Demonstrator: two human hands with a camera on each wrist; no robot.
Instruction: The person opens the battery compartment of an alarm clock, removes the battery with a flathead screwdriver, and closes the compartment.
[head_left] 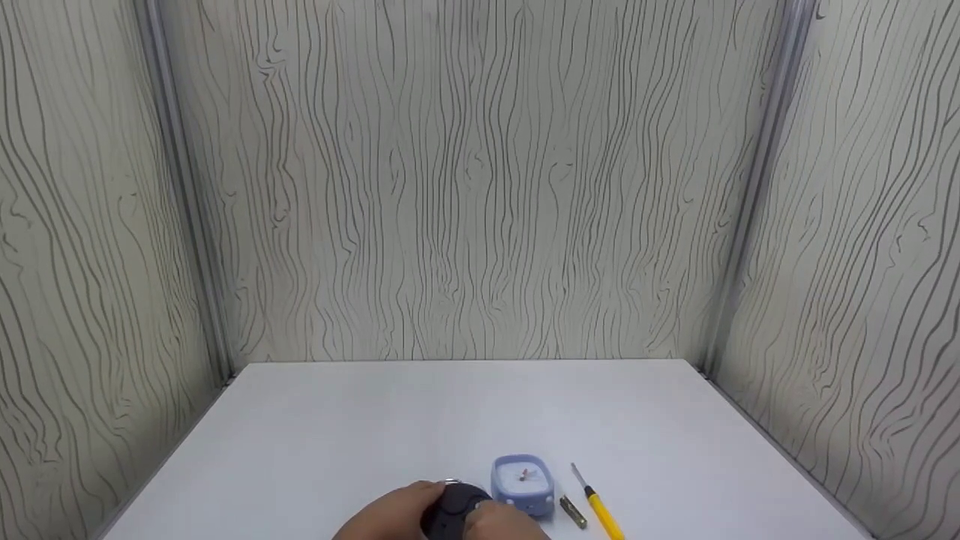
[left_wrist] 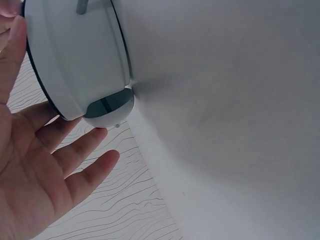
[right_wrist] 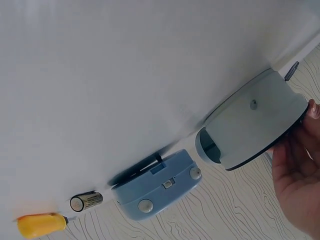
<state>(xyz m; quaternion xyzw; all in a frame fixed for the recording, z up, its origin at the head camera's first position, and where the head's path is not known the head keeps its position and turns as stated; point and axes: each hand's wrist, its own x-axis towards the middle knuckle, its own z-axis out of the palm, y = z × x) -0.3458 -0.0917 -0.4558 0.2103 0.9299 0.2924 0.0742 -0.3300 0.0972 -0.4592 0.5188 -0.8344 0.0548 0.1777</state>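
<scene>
A round alarm clock [head_left: 452, 511] with a black back and white sides lies back up at the table's front. My left hand [head_left: 391, 516] holds its left side; in the left wrist view the thumb lies along the black rim, and the other fingers spread beside a dome-shaped bell [left_wrist: 111, 118]. On the black back rests my right hand [head_left: 504, 523], its fingers bent at the rim in the right wrist view [right_wrist: 297, 175]. What these fingertips pinch is hidden. A short peg [right_wrist: 253, 104] sticks out of the clock's side.
Just right of the hands, a blue square clock [head_left: 523, 501] lies face up. Beside it are a battery [head_left: 573, 512] and a screwdriver [head_left: 604, 516] with a yellow handle. Wood-patterned panels [head_left: 465, 187] enclose the white table [head_left: 337, 420] at the back and sides.
</scene>
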